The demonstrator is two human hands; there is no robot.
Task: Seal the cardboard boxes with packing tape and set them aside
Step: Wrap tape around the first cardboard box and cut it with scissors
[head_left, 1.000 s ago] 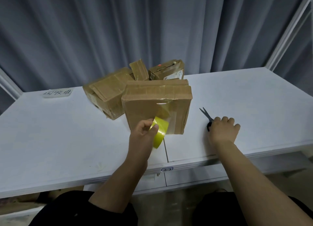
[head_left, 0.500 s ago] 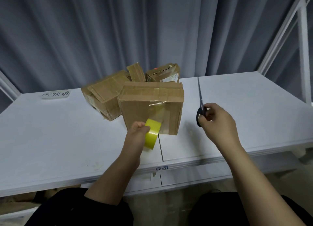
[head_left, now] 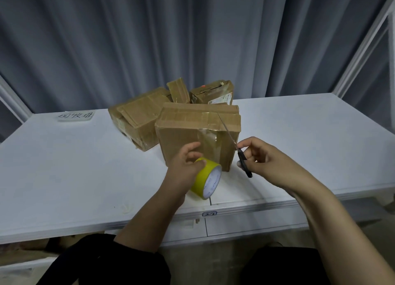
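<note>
left hand (head_left: 186, 167): curled round the yellow tape roll (head_left: 208, 179), center frame
right hand (head_left: 269, 163): pinching black scissors (head_left: 242, 158), blades pointing up across the box
box (head_left: 181, 135): upright mid-table (head_left: 85, 167), other boxes (head_left: 136, 118) piled behind, upper center

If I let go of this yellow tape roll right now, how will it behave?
The tape roll is held rim-down, so it would probably roll or topple flat. The clear strip running up to the front box may tether it. It is near the table's front edge, so it might drop off.
</note>
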